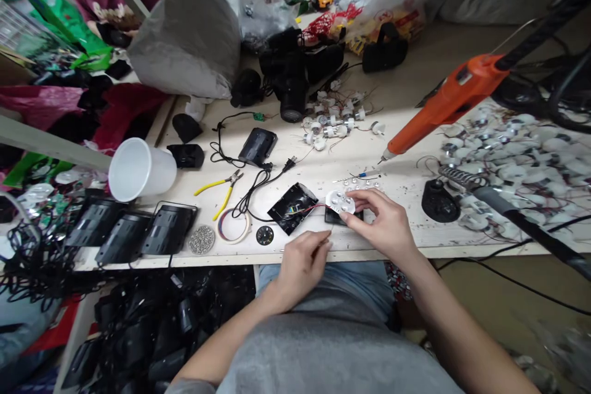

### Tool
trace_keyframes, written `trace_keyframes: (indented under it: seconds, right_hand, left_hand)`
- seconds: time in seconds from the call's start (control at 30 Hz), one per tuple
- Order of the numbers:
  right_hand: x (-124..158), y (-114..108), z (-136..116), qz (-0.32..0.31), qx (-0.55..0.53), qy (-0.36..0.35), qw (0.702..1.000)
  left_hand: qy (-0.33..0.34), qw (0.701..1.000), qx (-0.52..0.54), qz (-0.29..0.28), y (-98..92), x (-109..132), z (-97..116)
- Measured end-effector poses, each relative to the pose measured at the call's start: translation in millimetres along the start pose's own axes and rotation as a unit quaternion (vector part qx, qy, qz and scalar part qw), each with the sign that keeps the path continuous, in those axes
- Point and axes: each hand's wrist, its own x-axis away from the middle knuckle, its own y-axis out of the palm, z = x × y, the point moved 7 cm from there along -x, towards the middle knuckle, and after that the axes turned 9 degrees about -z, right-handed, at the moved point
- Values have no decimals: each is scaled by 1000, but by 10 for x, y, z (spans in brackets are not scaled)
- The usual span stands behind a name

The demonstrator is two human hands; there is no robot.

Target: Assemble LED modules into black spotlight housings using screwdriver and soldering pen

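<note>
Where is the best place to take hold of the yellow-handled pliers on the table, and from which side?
Probably grip the yellow-handled pliers by the two yellow handles, coming from above on their left. They lie flat, with the handles spread leftward and the jaws pointing right toward the black cable.

A pale worktable (pixel 406 80) is carrying yellow-handled pliers (pixel 220 188), a tipped white cup (pixel 140 168), black housings (pixel 133 233) and a tape roll (pixel 233 225)

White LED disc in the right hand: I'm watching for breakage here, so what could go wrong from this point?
The thin wires from the LED disc to the black housing could tear if the right hand lifts too far. The left hand works at the table edge, so small parts may drop. The orange tool hangs close by.
</note>
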Motion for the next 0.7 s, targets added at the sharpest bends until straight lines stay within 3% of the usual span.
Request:
trace_keyframes:
  seconds: [0.1, 0.2, 0.3, 0.43, 0.57, 0.7]
  right_hand:
    - [14, 31, -34, -7, -11, 4, 1000]
    - [42, 54, -93, -11, 11, -5, 1000]
    - [81, 71, -175, -5, 65, -32, 997]
    - [139, 99, -245, 3, 123, -54, 991]
    - [170, 124, -298, -4, 168, -64, 984]
    - [166, 99, -401, 19, 203, -86, 975]
  left_hand:
    - [-126, 963, 238, 18, 168, -71, -277]
    - [-139, 906, 387, 98, 162, -197, -355]
    - [-111, 891, 415, 149, 115, -275, -327]
    - [-111, 901, 386, 163, 128, -253, -336]
    - [-142, 902, 371, 169, 136, -198, -366]
    - [-192, 884, 384, 186, 125, -183, -363]
